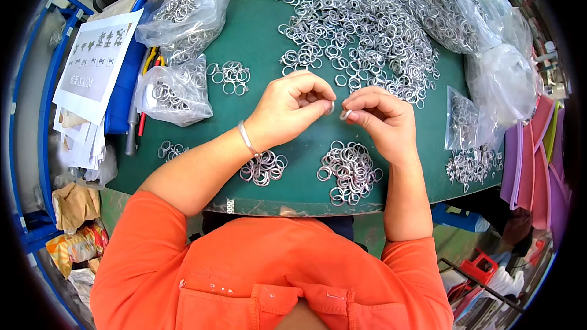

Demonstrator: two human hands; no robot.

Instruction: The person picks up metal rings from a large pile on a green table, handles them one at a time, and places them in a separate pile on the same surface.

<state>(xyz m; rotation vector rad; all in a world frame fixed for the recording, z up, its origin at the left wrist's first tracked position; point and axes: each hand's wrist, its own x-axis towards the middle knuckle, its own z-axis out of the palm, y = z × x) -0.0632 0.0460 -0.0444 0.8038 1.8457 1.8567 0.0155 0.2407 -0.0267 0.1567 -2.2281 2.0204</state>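
Observation:
Over the middle of the green table [293,171], my left hand [290,107] pinches a small metal ring [331,108] between thumb and fingertips. Close beside it, my right hand [388,123] grips another metal ring [345,115] in the same kind of pinch. The two rings are a short gap apart, and the fingers partly cover both. Beyond my hands spreads a large heap of silver-grey rings [373,36]. Nearer me lie two smaller piles, one ring pile [264,168] by my left wrist and one ring pile [350,172] left of my right forearm.
Clear bags of rings line the table, such as a bag [174,95] at left and a bag [452,18] at right. Small ring groups [231,77] lie nearby. A printed sheet [98,61] stands far left. Pink and purple sheets [532,159] hang at the right edge.

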